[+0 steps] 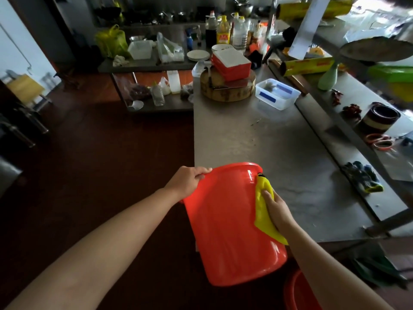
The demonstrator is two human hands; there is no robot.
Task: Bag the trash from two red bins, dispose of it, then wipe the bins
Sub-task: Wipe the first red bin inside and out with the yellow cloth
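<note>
left hand (187, 181): clamped on red bin (230, 220) rim | right hand (276, 206): flat, pressing yellow cloth (264, 211) onto bin's right wall | worktop (257, 135): behind bin

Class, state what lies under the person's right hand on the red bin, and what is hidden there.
A yellow cloth lies under the right hand, against the red bin. The bin wall beneath the cloth is covered, so its condition cannot be seen.

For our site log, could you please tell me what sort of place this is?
Probably a working kitchen, perhaps commercial: a steel worktable, a round wooden chopping block, and oil bottles behind it.
</note>
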